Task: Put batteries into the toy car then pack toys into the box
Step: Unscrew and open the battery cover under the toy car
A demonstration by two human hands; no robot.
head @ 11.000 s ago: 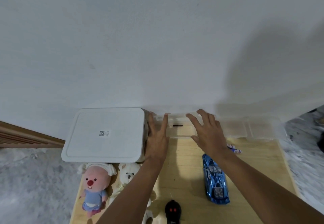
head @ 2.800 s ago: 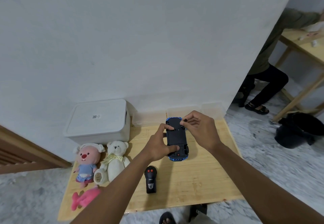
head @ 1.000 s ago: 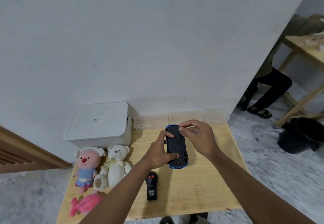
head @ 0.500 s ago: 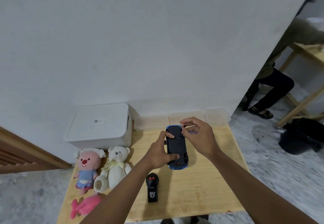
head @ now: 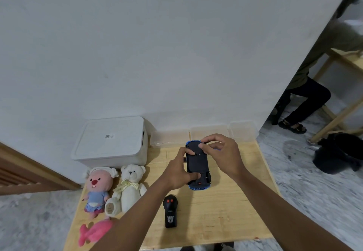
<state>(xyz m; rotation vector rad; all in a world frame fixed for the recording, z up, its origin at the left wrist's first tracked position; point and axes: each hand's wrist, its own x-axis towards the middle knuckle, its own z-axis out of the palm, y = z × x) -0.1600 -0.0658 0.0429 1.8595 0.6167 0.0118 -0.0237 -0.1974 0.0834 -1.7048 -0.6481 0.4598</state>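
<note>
The toy car [head: 197, 164] is held upside down just above the wooden table [head: 225, 211], black underside up, blue trim showing at both ends. The left hand [head: 174, 174] grips its left flank, thumb across the near end. The right hand [head: 224, 154] pinches with curled fingers at the far end; whether anything small sits between them cannot be told. A black remote control [head: 170, 211] lies nearer the person. To the left sit a teddy bear [head: 129, 187], a pink-faced plush [head: 97, 189] and a pink plush [head: 94, 233]. Against the wall stand a white lidded box [head: 112, 142] and 3 clear containers [head: 209, 131].
</note>
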